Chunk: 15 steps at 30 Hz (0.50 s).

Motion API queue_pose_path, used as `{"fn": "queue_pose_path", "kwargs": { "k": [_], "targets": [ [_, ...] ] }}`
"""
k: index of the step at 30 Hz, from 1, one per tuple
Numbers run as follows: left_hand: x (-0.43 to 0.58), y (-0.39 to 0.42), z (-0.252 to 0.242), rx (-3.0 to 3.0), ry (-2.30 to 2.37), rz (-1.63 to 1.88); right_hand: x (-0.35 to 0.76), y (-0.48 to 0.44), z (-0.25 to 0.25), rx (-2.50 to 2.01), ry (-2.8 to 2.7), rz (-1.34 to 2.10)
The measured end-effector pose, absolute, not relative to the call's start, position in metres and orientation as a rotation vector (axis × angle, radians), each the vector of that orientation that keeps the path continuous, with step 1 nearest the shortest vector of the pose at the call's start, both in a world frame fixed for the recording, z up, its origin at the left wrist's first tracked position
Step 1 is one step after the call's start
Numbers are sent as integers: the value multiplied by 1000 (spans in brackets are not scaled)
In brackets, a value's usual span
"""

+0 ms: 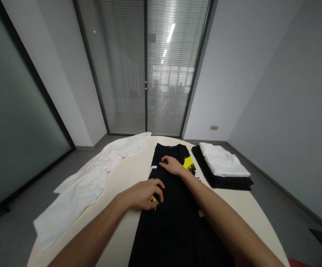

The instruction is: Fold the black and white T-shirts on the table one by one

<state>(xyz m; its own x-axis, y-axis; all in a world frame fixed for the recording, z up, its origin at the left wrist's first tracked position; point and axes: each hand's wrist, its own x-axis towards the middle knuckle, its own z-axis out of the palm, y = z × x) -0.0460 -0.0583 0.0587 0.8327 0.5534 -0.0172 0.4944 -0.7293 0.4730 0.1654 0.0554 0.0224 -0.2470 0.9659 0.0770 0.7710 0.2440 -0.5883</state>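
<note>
A black T-shirt (174, 215) with yellow and white print lies lengthwise on the table, its sides folded in and its collar at the far end. Over its left edge, beside a yellow patch, is my left hand (147, 193), fingers loosely bent and apart. Farther up, my right hand (172, 165) rests on or just above the chest part, its fingers curled a little with nothing visible between them. My right forearm crosses the shirt and covers part of its right side. The near end of the shirt runs out of view.
A crumpled white garment (94, 180) stretches along the left side of the round cream table (116, 233). At the right stands a folded stack, with a white garment (223, 159) on top of black ones (227, 182). Beyond the table are a glass partition (122, 74) and walls.
</note>
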Motion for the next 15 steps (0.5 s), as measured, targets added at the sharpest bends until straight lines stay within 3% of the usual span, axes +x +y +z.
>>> {"fn": "queue_pose_path", "kwargs": {
  "k": [9, 15],
  "targets": [
    [-47, -62, 66, 2466, 736, 15, 185, 52, 16, -1296, -2225, 803],
    [-47, -72, 73, 2363, 675, 203, 192, 41, 15, -1178, -2289, 701]
  ]
}}
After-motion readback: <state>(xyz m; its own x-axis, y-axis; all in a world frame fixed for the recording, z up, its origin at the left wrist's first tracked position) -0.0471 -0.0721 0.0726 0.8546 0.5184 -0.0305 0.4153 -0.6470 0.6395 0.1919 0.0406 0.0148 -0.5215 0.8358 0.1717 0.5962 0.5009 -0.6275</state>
